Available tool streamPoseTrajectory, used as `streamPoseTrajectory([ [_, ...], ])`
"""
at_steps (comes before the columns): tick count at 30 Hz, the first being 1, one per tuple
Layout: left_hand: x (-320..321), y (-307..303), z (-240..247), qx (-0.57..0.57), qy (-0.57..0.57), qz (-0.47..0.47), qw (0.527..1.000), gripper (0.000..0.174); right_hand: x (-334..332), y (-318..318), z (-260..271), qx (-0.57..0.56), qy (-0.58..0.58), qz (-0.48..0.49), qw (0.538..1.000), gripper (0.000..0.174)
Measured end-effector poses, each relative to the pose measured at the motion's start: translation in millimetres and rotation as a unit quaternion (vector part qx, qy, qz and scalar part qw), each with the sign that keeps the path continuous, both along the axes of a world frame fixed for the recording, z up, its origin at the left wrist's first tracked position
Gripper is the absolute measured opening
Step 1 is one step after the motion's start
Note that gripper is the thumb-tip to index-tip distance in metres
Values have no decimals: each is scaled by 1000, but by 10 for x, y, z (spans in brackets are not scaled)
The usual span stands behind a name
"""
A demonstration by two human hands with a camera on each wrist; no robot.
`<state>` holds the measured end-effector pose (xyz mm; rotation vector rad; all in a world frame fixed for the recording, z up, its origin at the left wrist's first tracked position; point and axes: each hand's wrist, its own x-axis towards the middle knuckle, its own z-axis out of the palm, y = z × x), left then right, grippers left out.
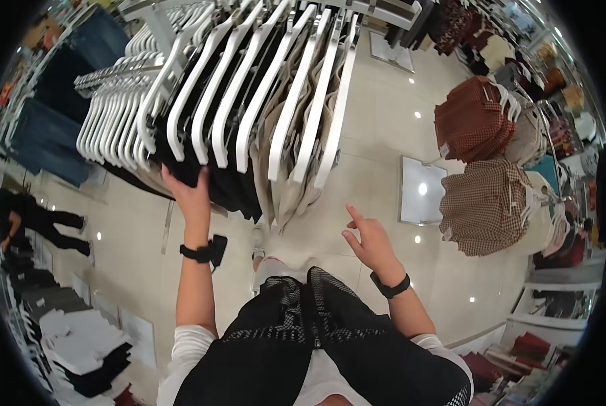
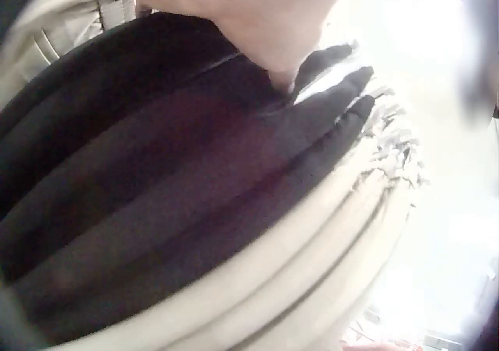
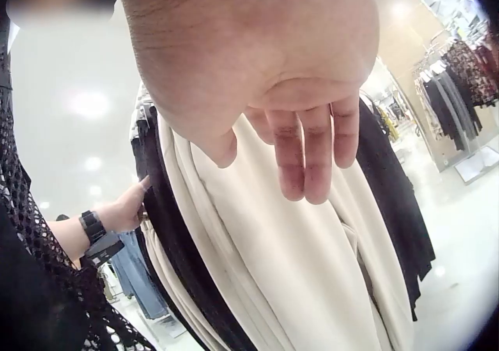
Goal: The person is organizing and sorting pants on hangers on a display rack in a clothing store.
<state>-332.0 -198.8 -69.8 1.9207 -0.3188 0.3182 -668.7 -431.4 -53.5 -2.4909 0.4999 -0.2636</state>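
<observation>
Upper centre, handling looks unfinished: your left hand (image 1: 193, 197) touches hanging black garments (image 1: 234, 194), pinch unclear; your spread right hand (image 1: 372, 245) is empty.

Checked shirts (image 1: 485, 206) hung at right; jeans (image 1: 49, 142) upper left; white clothes (image 1: 79, 342) piled lower left.

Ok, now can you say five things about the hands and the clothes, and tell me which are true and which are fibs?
1. The left hand touches black cloth clothes. True.
2. The right hand holds a big white hanger. False: the right hand holds nothing.
3. Smooth beige cloth clothes hang beside the black ones. True.
4. The hangers above them are bright red. False: they are white hangers.
5. Only one wrist has a black band. False: there is one on each wrist.
</observation>
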Motion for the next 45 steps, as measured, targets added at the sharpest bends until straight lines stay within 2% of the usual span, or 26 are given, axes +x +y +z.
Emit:
streamPoseTrajectory([
  [2,-45,31,129,-62,-22,-13,998,92,-46,-5,-15,2,-1,14,1000,62],
  [8,-586,176,-92,66,-136,13,988,83,-148,-20,-88,-4,3,36,999,61],
  [12,-834,243,-279,104,-176,-30,979,73,-16,-77,-39,-30,-13,22,999,60],
  [18,-605,272,-277,48,-127,-124,983,61,526,57,200,-32,-87,-28,995,55],
  [22,-289,310,-333,29,-134,-185,973,57,828,119,72,-73,-133,-84,985,48],
  [25,-31,414,-351,13,-112,-228,967,52,1036,158,177,-90,-230,-182,952,36],
  [27,130,529,-408,22,-116,-295,948,49,1199,197,455,89,-349,-246,900,35],
  [28,222,555,-409,26,-118,-328,937,47,1202,180,490,133,-363,-279,879,46],
  [29,285,528,-400,2,-126,-323,938,31,1228,205,553,97,-394,-254,878,48],
  [30,365,533,-390,28,-111,-367,923,25,1293,275,708,60,-423,-229,874,52],
  [32,526,550,-378,81,-83,-456,882,14,1446,499,812,13,-440,-245,864,64],
  [33,585,543,-365,136,-28,-491,860,14,1497,588,827,-11,-448,-254,857,71],
  [36,662,484,-402,140,-57,-547,823,24,1492,731,749,-72,-382,-176,904,81],
  [37,656,487,-444,174,20,-568,805,32,1476,714,692,-85,-374,-195,903,85],
  [40,616,417,-460,183,-2,-580,794,35,1458,703,770,-175,-339,-212,899,84],
  [43,563,324,-311,300,52,-591,747,38,1448,681,736,-173,-344,-200,901,82],
  [45,511,261,-215,325,49,-583,743,39,1401,656,703,-165,-340,-191,906,78],
])
